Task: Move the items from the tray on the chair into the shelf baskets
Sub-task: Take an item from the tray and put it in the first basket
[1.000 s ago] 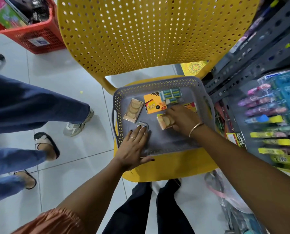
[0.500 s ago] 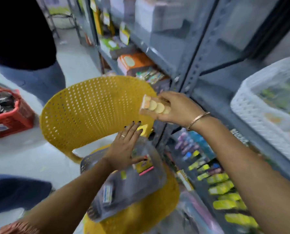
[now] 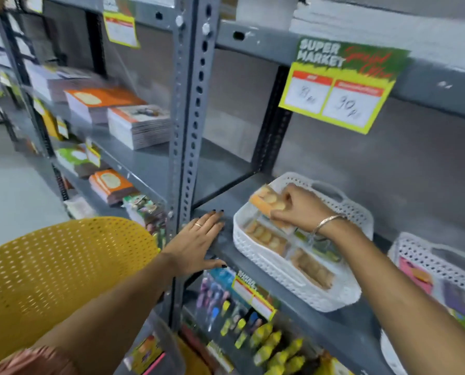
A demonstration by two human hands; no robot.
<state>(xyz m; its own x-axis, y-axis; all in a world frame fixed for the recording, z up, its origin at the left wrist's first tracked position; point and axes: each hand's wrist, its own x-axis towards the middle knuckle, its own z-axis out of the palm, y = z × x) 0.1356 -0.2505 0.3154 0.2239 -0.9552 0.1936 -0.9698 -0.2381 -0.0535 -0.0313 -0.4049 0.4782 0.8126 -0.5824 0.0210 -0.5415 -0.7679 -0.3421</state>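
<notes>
My right hand (image 3: 300,209) grips an orange pack of round pieces (image 3: 269,202) and holds it over the white lattice basket (image 3: 285,277) on the grey shelf (image 3: 331,328). Similar packs lie inside that basket. My left hand (image 3: 196,244) rests flat on the shelf edge beside the upright post, fingers spread, holding nothing. The grey tray (image 3: 161,350) with a yellow pack in it shows at the bottom edge, on the yellow chair (image 3: 55,269).
A second white basket (image 3: 436,261) with coloured items stands at the right. A perforated grey post (image 3: 190,147) rises just left of my left hand. Stacked books fill the shelves on the left. Pens and highlighters hang below the shelf. A price sign hangs above.
My right hand carried the orange pack from the tray up and right to over the white basket. My left hand left the tray and landed on the shelf edge. The view swung up to the shelves.
</notes>
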